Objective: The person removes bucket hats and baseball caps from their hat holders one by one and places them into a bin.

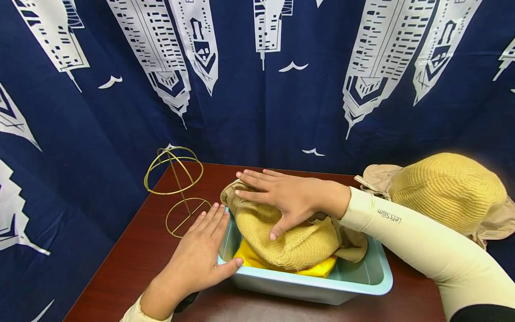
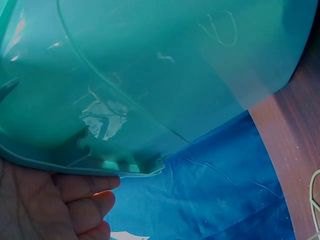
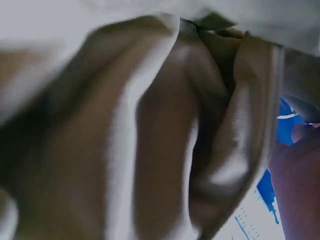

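Note:
A mustard-yellow knit sun hat with a tan fabric brim [image 1: 281, 243] lies in a light-blue plastic bin [image 1: 346, 288], on top of a bright yellow folded cloth [image 1: 322, 269]. My right hand [image 1: 291, 197] rests on the hat from above, fingers spread and straight. My left hand [image 1: 201, 250] is at the bin's left end, fingers extended along the outside and thumb by the front rim. In the left wrist view, the left fingers [image 2: 85, 200] lie against the bin's rim. Tan folded fabric [image 3: 165, 135] fills most of the right wrist view.
A second yellow knit hat with tan brim [image 1: 450, 194] sits at the table's right, behind my right forearm. A gold wire hat stand [image 1: 183, 192] stands left of the bin on the red-brown table [image 1: 132, 255]. Behind hangs a navy curtain [image 1: 249, 120] printed with white buildings.

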Motion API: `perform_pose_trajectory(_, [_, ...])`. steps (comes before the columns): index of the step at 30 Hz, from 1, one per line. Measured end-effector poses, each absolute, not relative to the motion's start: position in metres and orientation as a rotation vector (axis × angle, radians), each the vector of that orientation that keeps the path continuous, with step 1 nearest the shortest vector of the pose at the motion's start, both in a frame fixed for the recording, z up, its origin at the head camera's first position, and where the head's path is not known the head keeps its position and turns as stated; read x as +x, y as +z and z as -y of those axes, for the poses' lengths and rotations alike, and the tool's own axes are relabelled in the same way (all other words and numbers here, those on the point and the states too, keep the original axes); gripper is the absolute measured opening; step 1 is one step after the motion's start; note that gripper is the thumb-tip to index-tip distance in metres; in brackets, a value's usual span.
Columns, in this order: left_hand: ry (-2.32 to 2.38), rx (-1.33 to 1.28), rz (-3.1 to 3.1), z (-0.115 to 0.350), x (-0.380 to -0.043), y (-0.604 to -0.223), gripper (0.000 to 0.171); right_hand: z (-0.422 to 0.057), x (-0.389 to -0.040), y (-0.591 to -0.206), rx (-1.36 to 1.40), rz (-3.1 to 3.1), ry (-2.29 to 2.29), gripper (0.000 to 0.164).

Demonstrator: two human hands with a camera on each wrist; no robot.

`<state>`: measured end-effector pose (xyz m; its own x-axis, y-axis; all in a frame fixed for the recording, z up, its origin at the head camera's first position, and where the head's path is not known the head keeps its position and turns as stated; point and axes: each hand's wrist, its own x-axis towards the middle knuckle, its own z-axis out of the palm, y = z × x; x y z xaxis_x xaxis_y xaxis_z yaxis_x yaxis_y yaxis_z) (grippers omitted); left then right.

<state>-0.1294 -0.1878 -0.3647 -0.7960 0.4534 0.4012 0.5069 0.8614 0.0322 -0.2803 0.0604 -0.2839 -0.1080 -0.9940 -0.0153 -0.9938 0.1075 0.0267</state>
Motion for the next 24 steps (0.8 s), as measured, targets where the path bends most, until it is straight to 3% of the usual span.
perform_pose_trajectory(15, [-0.202, -0.695, 2.67, 0.186, -0.127, -0.365, 0.09, -0.07, -0.245, -0.31, 2.155, 2.298, -0.267, 0.11])
perform_pose_trajectory(24, [-0.184, -0.697, 2.686, 0.186, -0.129, -0.363, 0.091, -0.061, -0.261, -0.335, 2.096, 2.343, -0.352, 0.102])
